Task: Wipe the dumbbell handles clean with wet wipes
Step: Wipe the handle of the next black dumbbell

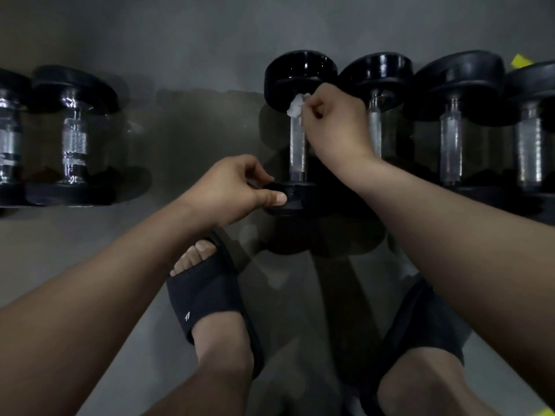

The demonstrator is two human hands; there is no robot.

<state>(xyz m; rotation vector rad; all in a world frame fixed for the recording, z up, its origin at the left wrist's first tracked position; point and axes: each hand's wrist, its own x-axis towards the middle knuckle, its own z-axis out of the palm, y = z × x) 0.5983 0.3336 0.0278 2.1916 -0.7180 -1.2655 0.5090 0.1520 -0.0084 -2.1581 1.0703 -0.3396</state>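
While the right hand [333,121] pinches the bunched wet wipe [295,105] in curled fingers against the far end of the handle [297,139], the left hand [237,187] clamps thumb and fingers on the rim of the near head [300,198]. Same dumbbell [297,166] for both. It lies on the floor [90,250] with the handle pointing away from the person and the far head [300,73] beyond the wipe.

Handling, my read:
- Heads look heavy and rigid. They won't shift under a wipe but could roll, so brace a head.
- The handle is knurled metal, so grippy and likely to snag the wipe.
- The wipe is soft and light and probably tears easily. Best wrapped round the handle.

Three neighbour dumbbells [450,139] sit just right of this one, and a left pair [75,142] is well apart.

Writing: none readable on any head. The only mark is a small white logo on the sandal [204,298] on the person's side of the dumbbell, and it's illegible.
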